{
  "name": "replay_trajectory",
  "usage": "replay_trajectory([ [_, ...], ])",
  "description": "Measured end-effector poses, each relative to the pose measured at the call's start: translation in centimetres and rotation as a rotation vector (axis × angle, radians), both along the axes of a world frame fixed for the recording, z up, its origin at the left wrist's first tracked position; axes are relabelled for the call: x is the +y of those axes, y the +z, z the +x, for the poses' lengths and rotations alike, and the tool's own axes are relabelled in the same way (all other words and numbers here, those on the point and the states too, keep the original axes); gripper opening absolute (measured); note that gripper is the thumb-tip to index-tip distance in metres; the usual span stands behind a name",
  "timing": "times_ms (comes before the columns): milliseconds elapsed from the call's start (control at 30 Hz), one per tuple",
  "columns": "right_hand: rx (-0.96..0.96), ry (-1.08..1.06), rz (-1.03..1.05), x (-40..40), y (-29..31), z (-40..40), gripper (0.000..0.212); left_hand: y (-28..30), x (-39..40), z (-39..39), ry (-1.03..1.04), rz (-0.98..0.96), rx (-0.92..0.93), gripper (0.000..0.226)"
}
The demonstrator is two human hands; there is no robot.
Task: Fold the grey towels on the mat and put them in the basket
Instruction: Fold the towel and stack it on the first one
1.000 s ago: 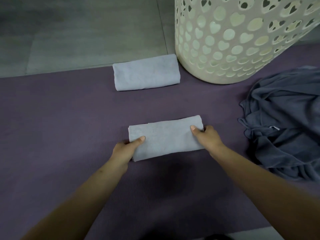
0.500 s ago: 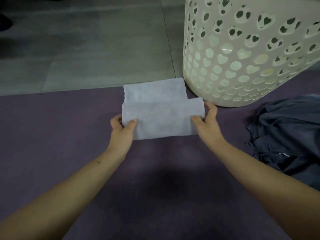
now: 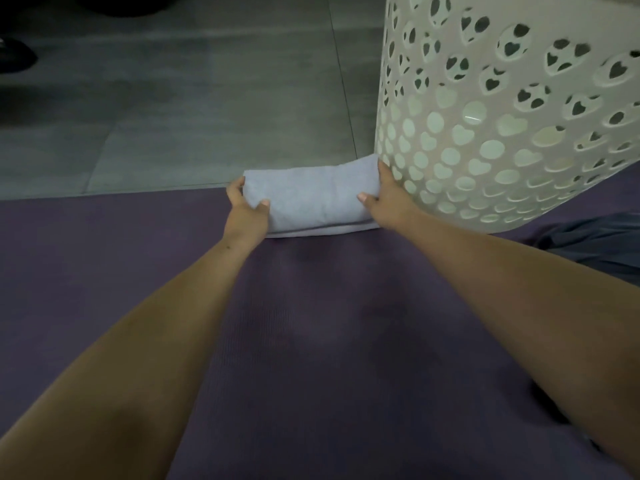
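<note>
Two bare hands at the far edge of the purple mat [image 3: 311, 341]. Left hand [image 3: 247, 211] clamped on the left end of the folded grey towel [image 3: 311, 195], thumb on top, fingers curled around the end. Right hand [image 3: 388, 199] clamped on the right end, thumb on top, other fingers hidden behind the cloth. Under this towel a second folded grey towel [image 3: 322, 230], only its near edge visible, both stacked at the mat's far border next to the grey tiled floor [image 3: 173, 116]. Just right of the stack, the white plastic laundry basket [image 3: 502, 116] with heart-shaped holes, touching the right hand. At the right edge, a crumpled dark grey cloth [image 3: 595, 244] on the mat.
</note>
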State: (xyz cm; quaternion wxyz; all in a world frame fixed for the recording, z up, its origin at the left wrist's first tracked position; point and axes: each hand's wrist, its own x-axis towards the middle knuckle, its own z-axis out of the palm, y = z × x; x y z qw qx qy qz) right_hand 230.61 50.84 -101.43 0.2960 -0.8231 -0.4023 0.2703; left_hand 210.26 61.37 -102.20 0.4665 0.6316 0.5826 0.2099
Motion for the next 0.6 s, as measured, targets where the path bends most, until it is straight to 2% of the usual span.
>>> replay_trajectory([
  [200, -0.12, -0.036, -0.082, 0.2, -0.2, 0.0, 0.073, 0.5, 0.9, 0.5, 0.009, 0.134, 0.063, 0.074],
  [300, -0.151, -0.025, -0.081, 0.1, -0.2, 0.0, 0.073, 0.2, 1.1, 0.9, 0.021, 0.097, 0.118, 0.074],
  [367, -0.123, -0.031, -0.057, -0.1, -0.2, -0.3, 0.075, -0.2, 0.7, 1.1, 0.026, 0.093, 0.334, 0.072],
  [400, -0.164, -0.035, -0.055, -0.3, -0.2, -0.6, 0.074, -0.2, 0.4, 1.0, 0.007, 0.175, 0.478, 0.071],
  [467, -0.483, 0.003, -0.049, -0.9, 0.0, -1.6, 0.066, -0.1, -0.4, 1.3, -0.131, 0.475, 0.657, 0.064],
  [533, -0.755, 0.157, 0.037, -1.1, -0.2, -2.3, 0.053, 0.1, -1.3, 2.0, -0.424, 0.697, 0.741, 0.056],
  [600, -0.753, 0.336, -0.013, -0.9, -0.8, -2.6, 0.05, -0.5, -2.1, 2.7, -0.651, 0.646, 0.778, 0.057],
])
